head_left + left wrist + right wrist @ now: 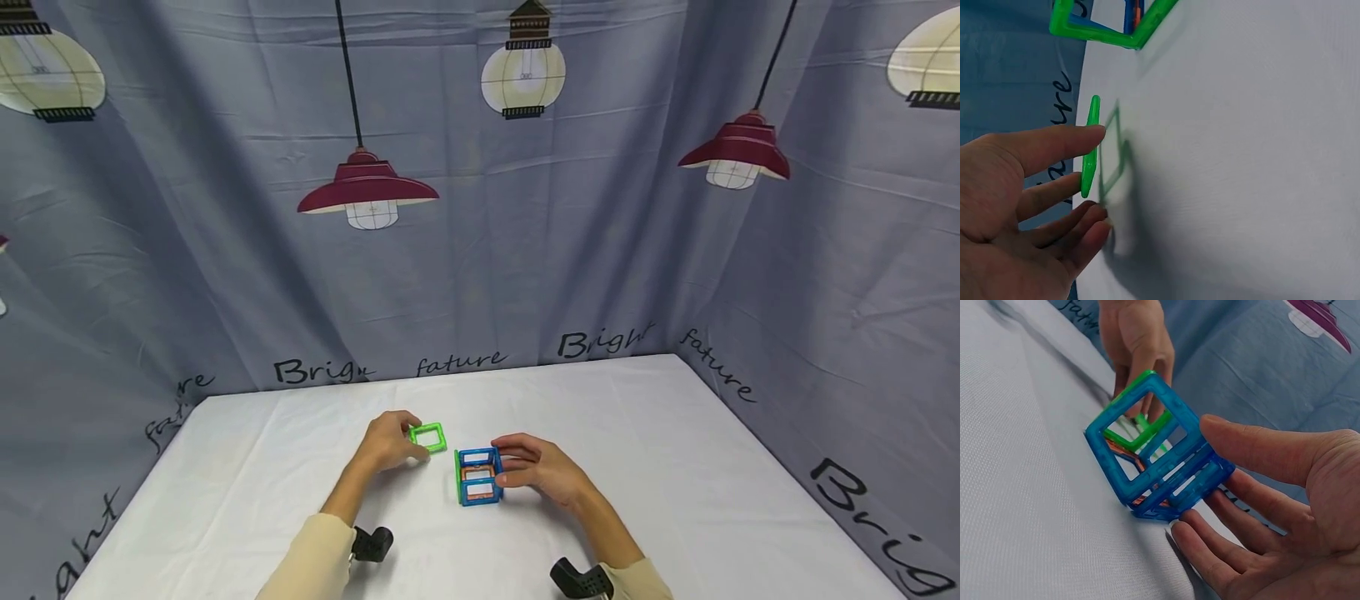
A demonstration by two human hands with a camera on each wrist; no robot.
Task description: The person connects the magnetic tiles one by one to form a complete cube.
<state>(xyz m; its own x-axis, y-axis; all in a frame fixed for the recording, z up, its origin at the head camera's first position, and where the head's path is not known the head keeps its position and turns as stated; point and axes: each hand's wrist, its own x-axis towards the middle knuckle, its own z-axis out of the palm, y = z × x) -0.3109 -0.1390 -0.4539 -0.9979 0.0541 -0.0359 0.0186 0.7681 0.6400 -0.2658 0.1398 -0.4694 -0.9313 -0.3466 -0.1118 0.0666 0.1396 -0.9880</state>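
My left hand [387, 442] pinches a green square magnetic tile [1090, 150] between thumb and fingers; the left wrist view has it edge-on, just off the tabletop. To its right, my right hand [551, 475] holds a small open-framed box of magnetic tiles [480, 481] by its right side. Its thumb lies on a blue tile [1110, 462] in the right wrist view, with fingers behind and below. The box has blue frames, orange ones inside, and a green tile [457, 477] on the side facing my left hand. A gap separates the loose tile from the box.
A white cloth [637, 417] covers the table. Grey-blue curtains [465, 275] printed with lamps and lettering stand along the back and sides. Black wrist camera mounts [372, 544] sit at both sleeves.
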